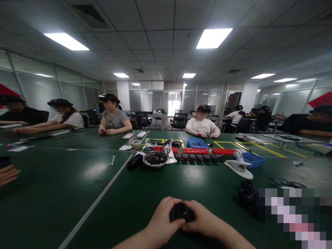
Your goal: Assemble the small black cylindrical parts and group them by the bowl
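Note:
Both hands meet around a small black cylindrical part (182, 209) close to the near side of the green table. A round hole shows in its top. My left hand (164, 218) curls its fingers and thumb about the left side of the part. From the other side, my right hand (202, 218) grips it too, its thumb near the left thumb. The palms hide much of the lower part, and its exact kind cannot be made out. Farther right lie several black round parts (247, 195) in a cluster.
Ahead on the green table (103, 193) are a metal bowl (155, 165), a black device (135, 162), red strips (195, 150), blue bins (197, 142), a white stand (238, 167) and a wrench (112, 160). A co-worker's hand (7, 175) rests at the left edge. Other people sit around.

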The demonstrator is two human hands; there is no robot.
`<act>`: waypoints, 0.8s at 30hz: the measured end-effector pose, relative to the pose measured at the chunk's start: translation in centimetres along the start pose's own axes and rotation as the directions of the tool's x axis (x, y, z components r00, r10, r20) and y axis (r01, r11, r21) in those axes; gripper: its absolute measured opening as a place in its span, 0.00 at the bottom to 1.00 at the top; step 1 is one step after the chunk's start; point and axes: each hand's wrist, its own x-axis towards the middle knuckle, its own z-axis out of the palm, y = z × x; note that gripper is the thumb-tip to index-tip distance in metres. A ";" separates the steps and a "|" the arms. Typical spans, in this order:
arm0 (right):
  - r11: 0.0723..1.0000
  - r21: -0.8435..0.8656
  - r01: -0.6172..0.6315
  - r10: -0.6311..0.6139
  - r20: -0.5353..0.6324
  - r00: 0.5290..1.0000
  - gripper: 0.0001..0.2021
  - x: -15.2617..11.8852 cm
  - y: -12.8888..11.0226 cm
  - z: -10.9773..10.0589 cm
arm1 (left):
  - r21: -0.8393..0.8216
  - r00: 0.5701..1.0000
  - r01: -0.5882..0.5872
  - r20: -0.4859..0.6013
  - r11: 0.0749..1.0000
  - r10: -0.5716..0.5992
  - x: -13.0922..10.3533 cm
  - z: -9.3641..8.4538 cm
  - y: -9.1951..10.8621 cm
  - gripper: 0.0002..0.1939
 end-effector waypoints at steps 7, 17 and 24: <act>0.998 0.019 -0.057 0.056 0.056 0.997 0.18 0.0 0.4 -0.4 | 0.018 0.998 -0.015 0.055 1.000 0.014 -0.2 0.0 0.2 0.19; 0.992 -0.127 0.008 -0.016 -0.062 0.998 0.29 -0.2 -0.5 0.2 | 0.075 1.000 -0.002 -0.026 0.997 0.004 0.0 -0.2 0.0 0.21; 0.954 0.300 0.014 -0.071 0.181 0.981 0.22 0.0 1.2 -1.3 | 0.041 0.993 -0.089 0.075 0.995 0.086 0.3 -1.2 0.0 0.20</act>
